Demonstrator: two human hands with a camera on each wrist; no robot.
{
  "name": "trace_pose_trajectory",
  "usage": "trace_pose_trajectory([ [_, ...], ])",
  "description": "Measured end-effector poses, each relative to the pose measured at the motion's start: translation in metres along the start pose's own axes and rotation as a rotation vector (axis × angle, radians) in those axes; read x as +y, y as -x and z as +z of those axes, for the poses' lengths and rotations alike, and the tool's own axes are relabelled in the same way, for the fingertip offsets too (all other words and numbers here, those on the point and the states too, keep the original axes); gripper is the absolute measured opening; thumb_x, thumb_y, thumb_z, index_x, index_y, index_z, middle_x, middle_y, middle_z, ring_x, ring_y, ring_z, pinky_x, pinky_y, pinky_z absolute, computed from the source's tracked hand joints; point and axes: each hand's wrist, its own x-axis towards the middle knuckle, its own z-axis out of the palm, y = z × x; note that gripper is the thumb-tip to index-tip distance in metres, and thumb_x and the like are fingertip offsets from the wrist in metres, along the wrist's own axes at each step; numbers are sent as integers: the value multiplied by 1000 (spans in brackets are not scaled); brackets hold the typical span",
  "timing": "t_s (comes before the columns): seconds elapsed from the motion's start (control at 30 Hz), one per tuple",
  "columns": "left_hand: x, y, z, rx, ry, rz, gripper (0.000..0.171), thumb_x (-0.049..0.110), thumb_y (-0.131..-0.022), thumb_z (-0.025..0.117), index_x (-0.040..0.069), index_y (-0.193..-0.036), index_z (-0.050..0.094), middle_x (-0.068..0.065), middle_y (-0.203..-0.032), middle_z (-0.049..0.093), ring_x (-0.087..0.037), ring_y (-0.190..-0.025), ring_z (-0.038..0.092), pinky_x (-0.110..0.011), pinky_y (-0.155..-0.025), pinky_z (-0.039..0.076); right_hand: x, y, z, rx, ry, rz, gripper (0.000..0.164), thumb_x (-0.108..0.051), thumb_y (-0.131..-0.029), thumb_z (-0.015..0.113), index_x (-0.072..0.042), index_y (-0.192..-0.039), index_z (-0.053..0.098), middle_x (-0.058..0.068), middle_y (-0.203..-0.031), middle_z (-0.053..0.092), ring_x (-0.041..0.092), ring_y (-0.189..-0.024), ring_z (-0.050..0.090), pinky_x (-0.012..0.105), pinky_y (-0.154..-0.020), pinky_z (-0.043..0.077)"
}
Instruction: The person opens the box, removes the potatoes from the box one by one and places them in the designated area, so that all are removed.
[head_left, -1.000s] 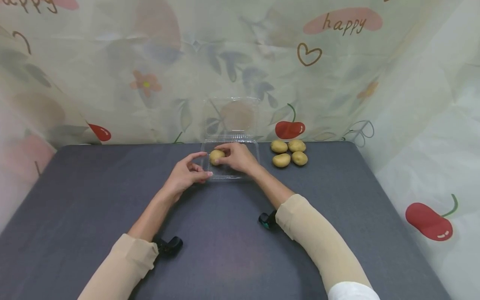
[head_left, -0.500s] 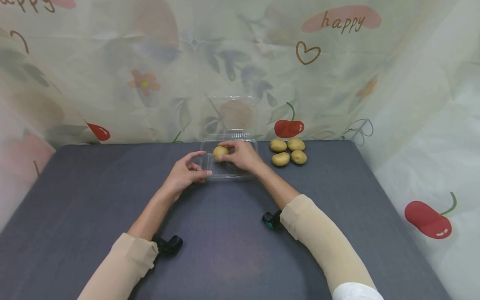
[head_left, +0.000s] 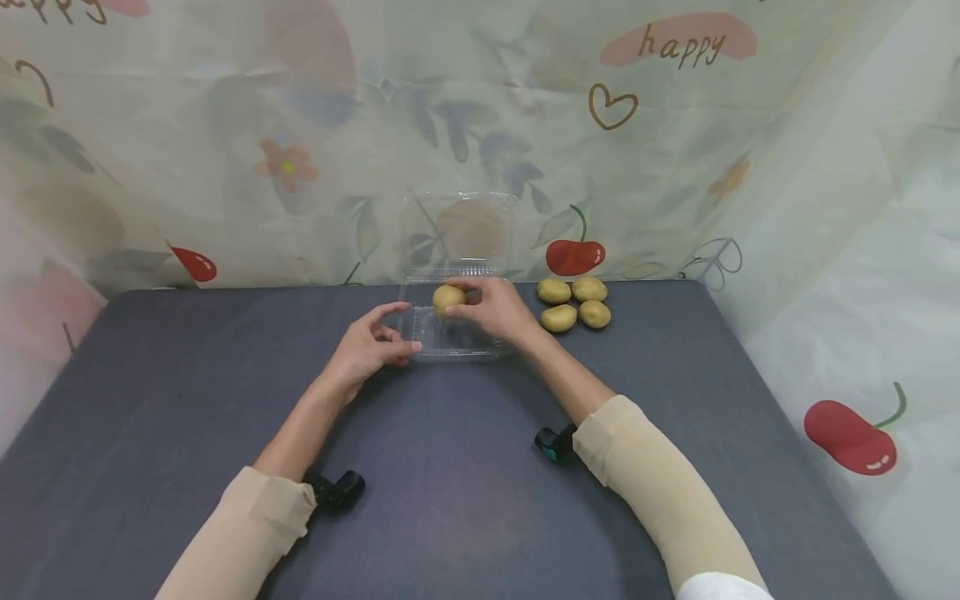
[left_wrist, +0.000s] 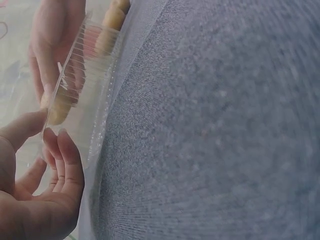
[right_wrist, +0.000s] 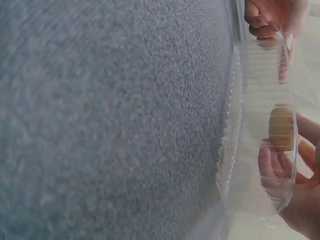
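Note:
A yellow-brown potato (head_left: pixel 447 300) is pinched between the thumb and fingers of my right hand (head_left: pixel 498 310), inside the base of a clear plastic clamshell container (head_left: pixel 457 354). In the right wrist view the same potato (right_wrist: pixel 281 127) shows through the ribbed container wall (right_wrist: pixel 250 75). My left hand (head_left: pixel 367 343) lies at the container's left side, index finger and thumb stretched to its edge, the other fingers loosely bent. In the left wrist view, a left-hand fingertip (left_wrist: pixel 40 120) meets the container's rim.
Several more potatoes (head_left: pixel 573 303) sit grouped on the dark grey table (head_left: pixel 450 467) right of the container. The container's raised clear lid (head_left: pixel 459 233) stands up against the patterned curtain (head_left: pixel 322 108) behind the table's back edge.
My right hand has moved a little right and back with the potato, away from the container's left wall. My left hand has stayed in place at the edge.

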Motion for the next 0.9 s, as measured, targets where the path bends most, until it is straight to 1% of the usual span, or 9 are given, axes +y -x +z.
trace_pose_trajectory([
  [0.13, 0, 0, 1, 3, 4, -4, 73, 10, -87, 78, 17, -150, 43, -5, -80, 61, -27, -76, 66, -41, -79, 59, 0, 3, -4, -5, -33, -10, 44, -27, -89, 77, -21, -132, 67, 1, -126, 66, 18, -99, 69, 31, -77, 56],
  [0.23, -2, -1, 1, 5, 7, -2, 72, 10, -87, 78, 18, -150, 43, -5, -79, 60, -25, -75, 66, -41, -79, 59, -1, 6, -7, -11, -39, -15, 45, -29, -89, 77, -21, -133, 66, 0, -127, 66, 16, -97, 69, 31, -74, 56],
  [0.33, -3, -1, 1, 7, 9, 9, 71, 9, -87, 77, 17, -149, 43, -5, -78, 60, -26, -75, 66, -43, -79, 59, 0, 10, -11, -11, -29, -16, 46, -31, -89, 76, -23, -133, 65, -1, -129, 65, 14, -95, 70, 32, -71, 56],
  [0.47, -4, -2, 2, -2, 16, 18, 71, 9, -88, 77, 17, -149, 43, -5, -77, 61, -27, -76, 66, -44, -81, 59, 2, 16, -16, -7, -17, -29, 46, -29, -89, 77, -22, -133, 65, -1, -132, 63, 16, -94, 70, 32, -74, 56],
  [0.57, -4, -2, 2, -9, 17, 13, 71, 9, -88, 77, 18, -149, 43, -5, -77, 61, -29, -77, 66, -44, -81, 59, 6, 20, -20, -6, -27, -39, 47, -26, -89, 77, -19, -134, 65, 0, -133, 63, 19, -96, 70, 33, -77, 57],
  [0.7, -4, -1, 2, -16, 18, 10, 72, 11, -87, 78, 18, -150, 43, -5, -77, 61, -30, -78, 66, -43, -81, 59, 7, 28, -30, -11, -101, -29, 49, -24, -90, 76, -15, -136, 63, 1, -134, 62, 22, -102, 69, 36, -80, 57],
  [0.8, -3, -1, 0, -22, 21, 13, 73, 12, -87, 79, 19, -150, 43, -5, -78, 62, -28, -77, 66, -43, -81, 59, 4, 33, -37, -16, -162, -17, 49, -22, -90, 76, -15, -136, 62, 1, -134, 61, 21, -103, 69, 38, -81, 57],
  [0.9, -3, -2, -1, -26, 18, 15, 73, 11, -87, 78, 19, -150, 42, -5, -78, 62, -26, -75, 65, -43, -82, 58, 2, 40, -43, -18, -185, 2, 49, -23, -90, 76, -18, -137, 62, 1, -133, 62, 18, -103, 69, 37, -81, 56],
])
